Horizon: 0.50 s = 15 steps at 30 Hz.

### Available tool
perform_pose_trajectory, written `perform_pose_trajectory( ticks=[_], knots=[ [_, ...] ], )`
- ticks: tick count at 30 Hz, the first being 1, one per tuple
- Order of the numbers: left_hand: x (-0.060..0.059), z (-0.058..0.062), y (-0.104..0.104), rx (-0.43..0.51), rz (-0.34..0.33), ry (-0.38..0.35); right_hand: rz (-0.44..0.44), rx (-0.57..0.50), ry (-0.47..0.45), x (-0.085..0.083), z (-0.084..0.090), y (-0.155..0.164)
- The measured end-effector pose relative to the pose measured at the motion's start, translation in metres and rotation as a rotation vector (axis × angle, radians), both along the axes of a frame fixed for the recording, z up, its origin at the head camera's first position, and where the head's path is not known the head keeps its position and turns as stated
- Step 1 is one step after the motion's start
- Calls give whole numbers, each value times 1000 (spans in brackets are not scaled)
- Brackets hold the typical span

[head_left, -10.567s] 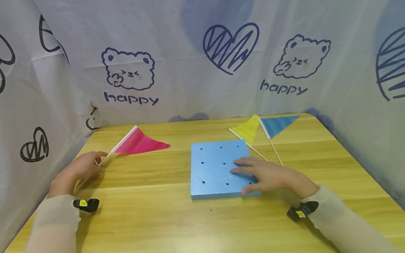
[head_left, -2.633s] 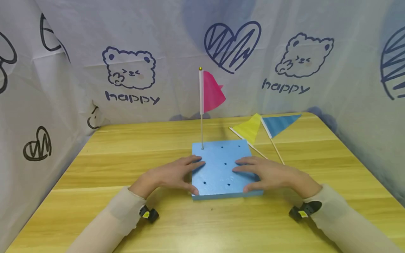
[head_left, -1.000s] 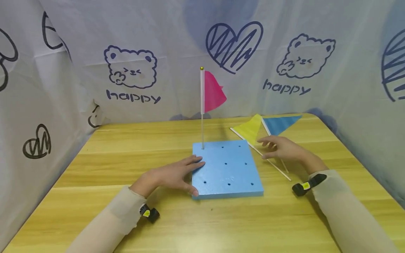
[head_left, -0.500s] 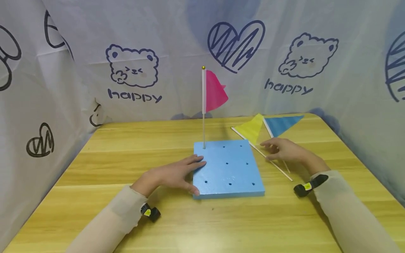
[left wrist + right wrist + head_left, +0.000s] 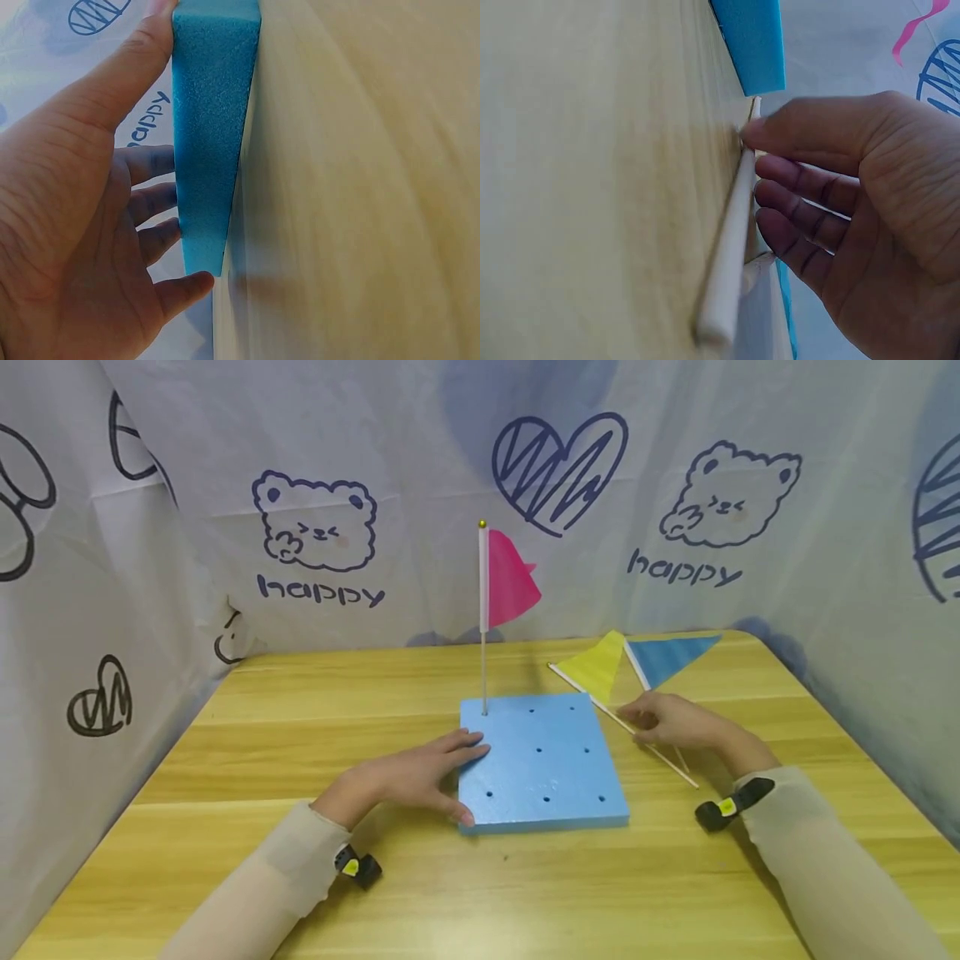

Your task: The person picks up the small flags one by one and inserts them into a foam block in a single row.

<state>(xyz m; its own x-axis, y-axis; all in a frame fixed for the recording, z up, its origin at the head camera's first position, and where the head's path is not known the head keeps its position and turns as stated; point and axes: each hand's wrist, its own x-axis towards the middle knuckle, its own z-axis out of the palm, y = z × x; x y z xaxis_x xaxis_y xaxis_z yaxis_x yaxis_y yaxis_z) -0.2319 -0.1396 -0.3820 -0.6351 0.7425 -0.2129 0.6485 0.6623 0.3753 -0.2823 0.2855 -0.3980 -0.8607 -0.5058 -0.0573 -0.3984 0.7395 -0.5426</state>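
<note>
A light-blue foam block (image 5: 517, 777) with several small holes lies flat on the table. In its back left hole a pink pennant flag (image 5: 510, 581) stands upright. My left hand (image 5: 408, 781) rests on the block's left edge, fingers spread over the top; the left wrist view shows the thumb and fingers against the foam block (image 5: 214, 112). To the right of the block, my right hand (image 5: 678, 722) pinches the wooden stick of the yellow pennant flag (image 5: 596, 667), which lies on the table. The blue pennant flag (image 5: 667, 658) lies beside it, its stick partly hidden under that hand.
The wooden table (image 5: 300, 727) ends at a white cloth backdrop (image 5: 420, 527) with drawn bears and hearts. The two flag sticks lie close together and cross near the right hand.
The pink flag went from the left hand on the table into the block. The right hand left the block and closed on the yellow flag's stick, which has shifted slightly right.
</note>
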Motion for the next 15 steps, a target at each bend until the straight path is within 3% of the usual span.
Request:
perform_pose_trajectory(
  ticks=[9, 15],
  knots=[
    [1, -1, 0, -4, -5, -1, -64, 80, 7, 1, 4, -5],
    [2, -1, -1, -9, 2, -4, -124, 70, -31, 1, 3, -6]
  ],
)
